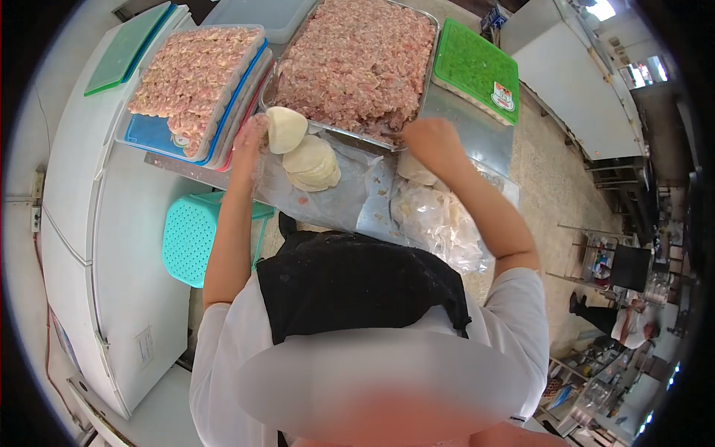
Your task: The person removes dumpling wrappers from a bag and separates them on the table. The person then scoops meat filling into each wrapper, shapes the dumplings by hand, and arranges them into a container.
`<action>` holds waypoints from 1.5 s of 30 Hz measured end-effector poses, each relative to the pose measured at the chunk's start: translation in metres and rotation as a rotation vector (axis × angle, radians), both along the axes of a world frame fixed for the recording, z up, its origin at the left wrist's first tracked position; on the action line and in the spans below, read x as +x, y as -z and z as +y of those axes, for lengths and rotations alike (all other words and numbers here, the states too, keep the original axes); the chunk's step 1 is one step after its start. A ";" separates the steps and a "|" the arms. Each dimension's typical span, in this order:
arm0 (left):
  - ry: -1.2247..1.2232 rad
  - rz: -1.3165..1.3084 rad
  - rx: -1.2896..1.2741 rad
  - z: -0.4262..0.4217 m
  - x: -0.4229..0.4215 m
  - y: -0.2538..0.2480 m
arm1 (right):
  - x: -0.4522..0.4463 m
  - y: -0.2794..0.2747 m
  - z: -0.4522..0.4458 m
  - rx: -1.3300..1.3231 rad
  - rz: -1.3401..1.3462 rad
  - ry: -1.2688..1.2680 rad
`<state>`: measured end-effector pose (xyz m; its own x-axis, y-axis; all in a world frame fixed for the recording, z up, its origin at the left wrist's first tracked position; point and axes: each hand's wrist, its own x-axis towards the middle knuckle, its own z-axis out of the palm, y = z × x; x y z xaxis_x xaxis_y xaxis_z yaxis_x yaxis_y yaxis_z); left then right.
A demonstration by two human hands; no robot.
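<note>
- I take the metal tray (342, 132) heaped with ground meat (354, 63) as my landmark; I see it straight ahead of the person.
- On my feed the left hand (253, 135) is just off the tray's near left corner, fingers grasping one round pale wrapper (287, 130) by its edge.
- Just on the near side of the tray I find the stack of wrappers (313, 165), on a clear plastic sheet (357, 179).
- The right hand (433, 143) is at the tray's near right corner, its fingers clenched; I cannot tell what, if anything, they grip.
- Nearer the person than that corner, I make out a crumpled plastic bag (447, 223) below the right forearm.
- Left of the tray, I have rows of pinkish lumps (197, 71) in a clear container (149, 132), set on other containers.
- Right of the tray sits a green-lidded box (477, 71) with a label.
- Well apart from the tray, far to its right, I see another person (631, 328).
</note>
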<state>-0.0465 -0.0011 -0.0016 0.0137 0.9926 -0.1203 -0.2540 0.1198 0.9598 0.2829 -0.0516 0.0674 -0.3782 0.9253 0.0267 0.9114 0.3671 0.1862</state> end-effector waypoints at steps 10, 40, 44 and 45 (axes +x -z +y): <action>0.035 -0.311 -0.011 0.057 -0.013 0.012 | -0.023 0.016 -0.001 -0.200 0.371 0.406; -0.009 -1.025 -0.341 0.081 0.093 -0.041 | -0.052 -0.042 0.002 -0.110 0.240 0.352; 0.008 -0.903 -0.327 0.054 0.099 -0.073 | -0.041 -0.033 0.003 -0.044 0.307 0.212; -0.004 -0.907 -0.347 0.053 0.101 -0.075 | -0.037 -0.048 0.006 -0.123 0.218 0.233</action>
<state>0.0541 0.0519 0.0735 0.2426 0.9041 -0.3519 -0.8809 0.3572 0.3104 0.2459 -0.0454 0.1153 -0.1540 0.9875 -0.0341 0.9869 0.1521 -0.0548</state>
